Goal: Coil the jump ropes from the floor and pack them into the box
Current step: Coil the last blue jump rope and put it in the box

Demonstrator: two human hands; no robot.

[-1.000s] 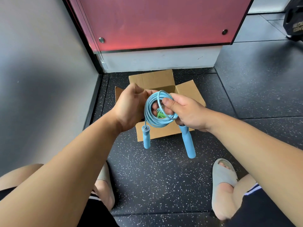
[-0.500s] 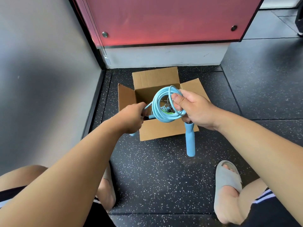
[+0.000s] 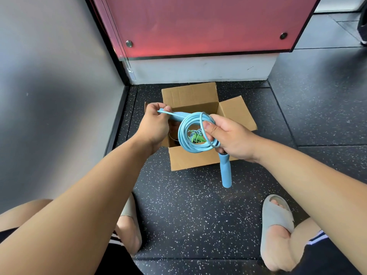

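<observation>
One handle (image 3: 175, 115) raised level, gripped by left hand (image 3: 154, 125); light, springy rope (image 3: 195, 149) coil pinched by right hand (image 3: 232, 139) fingers (image 3: 208, 127).

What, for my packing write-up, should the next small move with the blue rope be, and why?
Probably swing the handle held by the left hand in against the coil. The rope is already wound and pinched by the right hand over the open box. Its other handle hangs down, yet this one sticks out sideways and might catch going in.
</observation>
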